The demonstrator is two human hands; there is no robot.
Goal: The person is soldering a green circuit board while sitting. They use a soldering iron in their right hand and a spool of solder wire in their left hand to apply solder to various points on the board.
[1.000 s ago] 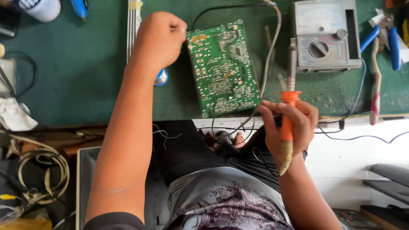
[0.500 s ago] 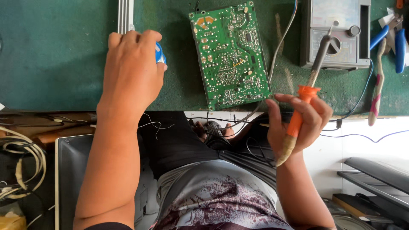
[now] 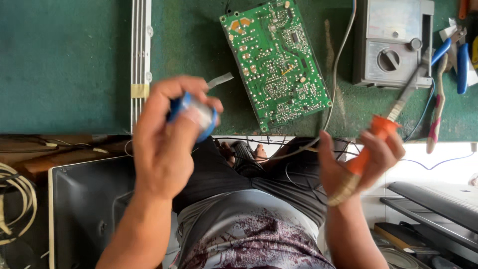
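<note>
My left hand (image 3: pixel 167 137) holds a blue spool of solder (image 3: pixel 196 115) above the front edge of the green bench (image 3: pixel 64 69); a short silvery strand sticks out of the spool toward the board. My right hand (image 3: pixel 358 162) grips a soldering iron (image 3: pixel 386 124) by its orange handle, the metal tip angled up toward the grey multimeter (image 3: pixel 393 42). A green circuit board (image 3: pixel 276 62) lies solder side up on the bench between the two hands, touched by neither.
A white LED strip (image 3: pixel 141 60) lies along the bench left of my left hand. Blue-handled pliers (image 3: pixel 455 55) and a red-handled tool (image 3: pixel 437 117) lie at the right. A grey cable (image 3: pixel 338 74) runs past the board. A dark panel (image 3: pixel 89 209) and coiled cables (image 3: pixel 17 206) sit below left.
My left hand has picked the blue solder spool up off the bench and pulled it back toward me. My right hand keeps hold of the soldering iron, shifted slightly right.
</note>
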